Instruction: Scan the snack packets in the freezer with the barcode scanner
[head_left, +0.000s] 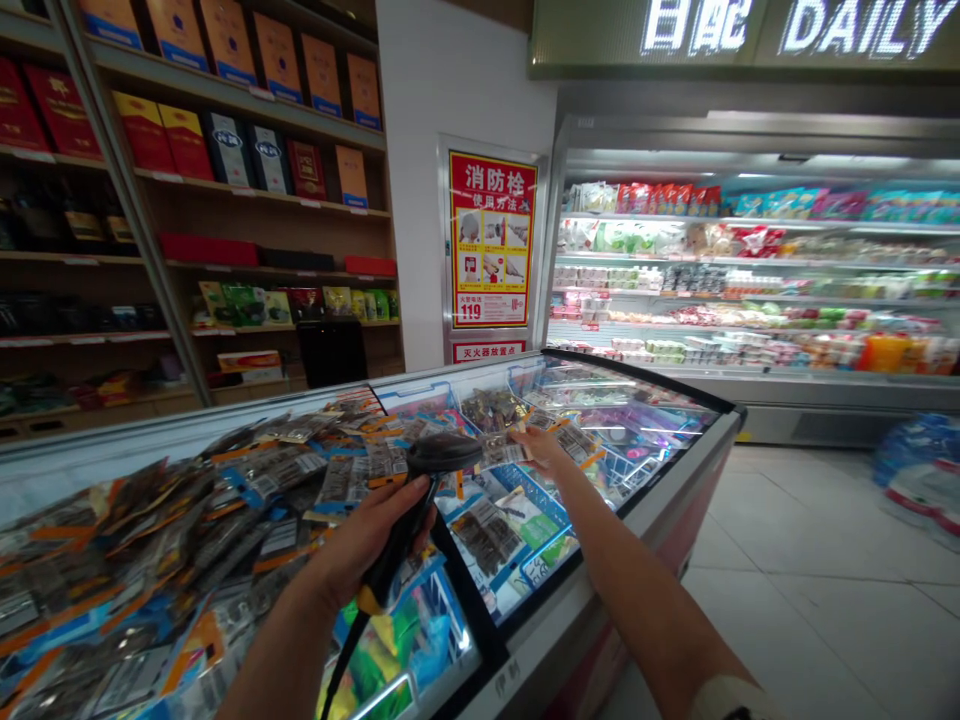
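My left hand (366, 528) is wrapped round the handle of a black handheld barcode scanner (442, 455), whose cord hangs down from the grip. Farther forward, my right hand (540, 448) pinches a small snack packet (501, 450) with a printed label, just beyond the scanner's head. To the left, a big heap of similar packets (225, 510), dark with orange and blue edges, covers the glass top of a chest freezer (592, 545). A few more packets (491, 400) lie on the glass past my right hand.
Through the glass, bagged goods show in blue wire baskets (529, 490). Shelves of boxed goods (277, 165) stand at the back left. A lit refrigerated display (750, 280) runs along the back right. Wrapped water bottles (926, 470) stand on the tiled floor (810, 560) at right.
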